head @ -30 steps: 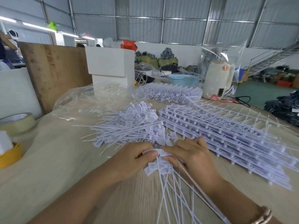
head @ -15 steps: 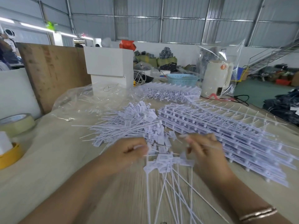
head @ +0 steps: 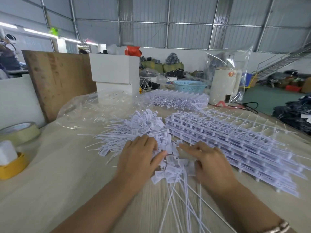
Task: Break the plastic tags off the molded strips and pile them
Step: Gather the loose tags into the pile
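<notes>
Your left hand (head: 140,158) lies palm down on the near edge of the pile of loose tags (head: 134,130), fingers spread and nearly straight, gripping nothing that shows; your right hand (head: 208,163) lies palm down just beside it, fingers stretched toward the left and pressing on a small cluster of tags (head: 173,170) between your two hands, though blur keeps you from telling whether a fingertip pinches one; the thin tails of that cluster fan out toward you across the desk (head: 50,182). The big pile sits just beyond your left hand, its white flat heads heaped at the middle and its tails pointing left; the stack of uncut molded strips (head: 235,142) lies to the right of the pile, touching it at its near corner and running past your right hand; more strips (head: 176,100) lie farther back, beside a crumpled clear plastic bag (head: 94,108). At your far left stand a roll of tape (head: 20,132) and a yellow roll (head: 13,167) with a white block on it; a white box (head: 116,73), a blue basket (head: 190,85) and a white kettle (head: 223,86) stand along the back; a bracelet (head: 277,227) rings your right wrist.
</notes>
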